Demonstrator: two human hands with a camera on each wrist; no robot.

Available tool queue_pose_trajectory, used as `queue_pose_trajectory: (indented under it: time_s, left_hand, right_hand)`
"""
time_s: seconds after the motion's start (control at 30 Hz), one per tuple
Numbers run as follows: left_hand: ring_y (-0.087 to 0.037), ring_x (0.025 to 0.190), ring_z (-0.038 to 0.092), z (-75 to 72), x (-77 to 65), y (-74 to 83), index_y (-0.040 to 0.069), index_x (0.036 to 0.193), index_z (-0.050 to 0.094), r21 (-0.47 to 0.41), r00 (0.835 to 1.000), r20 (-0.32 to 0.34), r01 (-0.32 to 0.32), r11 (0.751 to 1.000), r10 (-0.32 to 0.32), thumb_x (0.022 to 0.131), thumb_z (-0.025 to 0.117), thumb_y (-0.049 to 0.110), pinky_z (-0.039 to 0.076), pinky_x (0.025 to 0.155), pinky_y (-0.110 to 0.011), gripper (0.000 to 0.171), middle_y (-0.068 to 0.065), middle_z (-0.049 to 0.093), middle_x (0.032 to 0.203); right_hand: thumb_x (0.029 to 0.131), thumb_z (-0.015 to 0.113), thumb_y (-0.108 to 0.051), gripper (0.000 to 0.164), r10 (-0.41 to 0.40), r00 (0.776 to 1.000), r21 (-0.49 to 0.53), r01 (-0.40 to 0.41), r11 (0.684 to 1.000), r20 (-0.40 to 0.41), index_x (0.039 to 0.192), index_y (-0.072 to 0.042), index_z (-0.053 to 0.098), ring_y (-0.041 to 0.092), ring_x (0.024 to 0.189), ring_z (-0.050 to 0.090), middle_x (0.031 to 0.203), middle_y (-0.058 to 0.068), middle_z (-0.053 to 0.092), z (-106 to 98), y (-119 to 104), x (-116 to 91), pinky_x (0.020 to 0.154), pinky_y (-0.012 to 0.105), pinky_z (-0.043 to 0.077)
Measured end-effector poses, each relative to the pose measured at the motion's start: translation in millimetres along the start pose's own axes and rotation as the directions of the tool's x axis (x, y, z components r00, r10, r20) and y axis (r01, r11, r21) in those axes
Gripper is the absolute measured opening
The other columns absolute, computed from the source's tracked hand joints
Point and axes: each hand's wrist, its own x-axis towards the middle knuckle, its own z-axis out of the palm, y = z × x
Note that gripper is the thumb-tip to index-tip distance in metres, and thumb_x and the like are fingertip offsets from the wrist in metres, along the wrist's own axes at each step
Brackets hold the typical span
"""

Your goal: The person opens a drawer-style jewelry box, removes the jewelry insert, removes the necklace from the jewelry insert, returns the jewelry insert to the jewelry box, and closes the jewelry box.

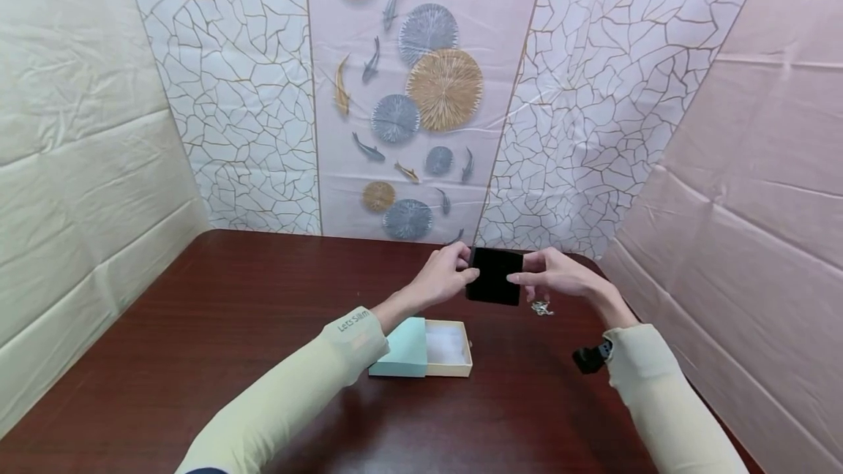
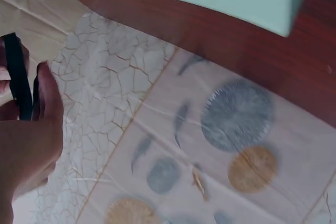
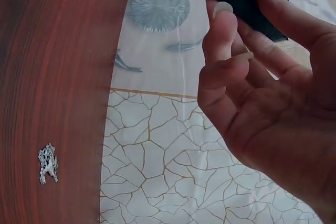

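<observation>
A black square pad, which looks like a jewelry box insert, is held up above the table. My left hand pinches its left edge, thumb on the near face. At the right edge my right hand pinches the pad between thumb and fingers. In the right wrist view the pad shows a fuzzy dark surface, and that hand's other fingers are bent below it. A small heap of silver chain lies on the table, just below my right hand in the head view.
A mint-green sleeve box sits on the dark red wooden table, nearer than the hands. Its cream drawer is slid partly out to the right and shows a white inside. Patterned cloth hangs behind the table.
</observation>
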Motion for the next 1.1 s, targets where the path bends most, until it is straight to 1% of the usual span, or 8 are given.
queue_pose_trajectory:
  time_s: [0.1, 0.2, 0.37, 0.43, 0.53, 0.77, 0.97, 1.1]
  left_hand:
    - [-0.023, 0.113, 0.064, -8.2, -5.9, -7.0, 0.004, 0.123, 0.055, 0.098, 0.992, 0.121, 0.021, 0.995, -0.033, 0.094, 0.060, 0.035, 0.051, 0.091, -0.036, 0.043, -0.014, 0.067, 0.121]
    - [-0.023, 0.124, 0.056, -18.1, -15.2, -15.4, 0.006, 0.137, 0.047, 0.288, 0.948, 0.294, 0.031, 0.957, -0.119, 0.092, 0.060, 0.048, 0.048, 0.098, -0.036, 0.063, -0.012, 0.058, 0.135]
    - [-0.025, 0.144, 0.033, -27.8, -33.4, -27.9, 0.009, 0.151, 0.029, 0.614, 0.811, 0.489, -0.057, 0.788, -0.322, 0.083, 0.069, 0.054, 0.032, 0.115, -0.038, 0.091, -0.008, 0.037, 0.154]
    - [-0.025, 0.144, 0.033, -28.0, -39.7, -32.1, 0.011, 0.151, 0.029, 0.681, 0.780, 0.500, -0.085, 0.728, -0.376, 0.079, 0.073, 0.054, 0.031, 0.115, -0.037, 0.095, -0.007, 0.039, 0.153]
    - [-0.023, 0.140, 0.039, -26.2, -47.0, -37.6, 0.012, 0.149, 0.034, 0.713, 0.778, 0.485, -0.087, 0.696, -0.400, 0.075, 0.078, 0.051, 0.035, 0.112, -0.035, 0.094, -0.006, 0.044, 0.149]
    - [-0.017, 0.140, 0.039, -23.1, -52.2, -47.1, 0.026, 0.151, 0.030, 0.663, 0.786, 0.471, -0.017, 0.749, -0.400, 0.073, 0.082, 0.044, 0.038, 0.108, -0.036, 0.095, 0.000, 0.042, 0.151]
    - [-0.016, 0.139, 0.038, -23.9, -50.3, -46.7, 0.031, 0.148, 0.035, 0.672, 0.785, 0.473, -0.028, 0.740, -0.400, 0.072, 0.083, 0.044, 0.039, 0.107, -0.037, 0.092, 0.003, 0.043, 0.150]
    - [-0.017, 0.141, 0.037, -24.4, -49.6, -46.3, 0.031, 0.148, 0.037, 0.666, 0.785, 0.472, -0.019, 0.746, -0.402, 0.071, 0.084, 0.042, 0.039, 0.107, -0.037, 0.091, 0.003, 0.043, 0.150]
  right_hand:
    - [0.092, 0.065, -0.030, 0.035, 0.011, 1.000, -0.018, -0.011, 1.000, 0.014, 0.078, 0.002, 0.059, 0.017, 0.051, 0.053, 0.064, 0.013, 0.063, 2.8, 1.5, 2.0, 0.048, 0.031, 0.046]
    - [0.092, 0.065, -0.030, 0.037, 0.029, 0.998, -0.035, -0.028, 0.999, 0.053, 0.075, 0.001, 0.058, 0.014, 0.049, 0.050, 0.060, 0.008, 0.060, 7.6, 3.9, 4.3, 0.045, 0.028, 0.042]
    - [0.092, 0.065, -0.031, 0.035, 0.053, 0.992, -0.080, -0.044, 0.996, 0.119, 0.072, -0.002, 0.062, 0.010, 0.049, 0.054, 0.060, 0.006, 0.063, 19.9, 7.2, 10.5, 0.040, 0.024, 0.035]
    - [0.091, 0.066, -0.030, 0.036, 0.058, 0.988, -0.090, -0.045, 0.995, 0.142, 0.073, 0.001, 0.064, 0.009, 0.047, 0.054, 0.060, 0.003, 0.065, 25.7, 8.1, 12.8, 0.040, 0.023, 0.033]
    - [0.091, 0.067, -0.028, 0.039, 0.059, 0.981, -0.080, -0.045, 0.996, 0.186, 0.075, 0.007, 0.064, 0.008, 0.046, 0.054, 0.063, 0.004, 0.068, 34.5, 8.3, 15.6, 0.041, 0.022, 0.033]
    - [0.089, 0.069, -0.025, 0.038, 0.061, 0.967, -0.064, -0.047, 0.997, 0.248, 0.072, 0.009, 0.064, 0.010, 0.043, 0.052, 0.068, 0.021, 0.070, 52.5, 2.8, 20.5, 0.043, 0.023, 0.034]
    - [0.089, 0.069, -0.025, 0.040, 0.090, 0.966, -0.066, -0.077, 0.995, 0.243, 0.077, 0.014, 0.065, 0.010, 0.042, 0.049, 0.060, 0.006, 0.067, 65.7, 0.4, 24.6, 0.043, 0.023, 0.037]
    - [0.089, 0.070, -0.026, 0.038, 0.129, 0.967, -0.058, -0.119, 0.991, 0.221, 0.074, 0.009, 0.065, 0.011, 0.044, 0.051, 0.062, 0.011, 0.068, 73.7, 0.6, 26.5, 0.043, 0.022, 0.039]
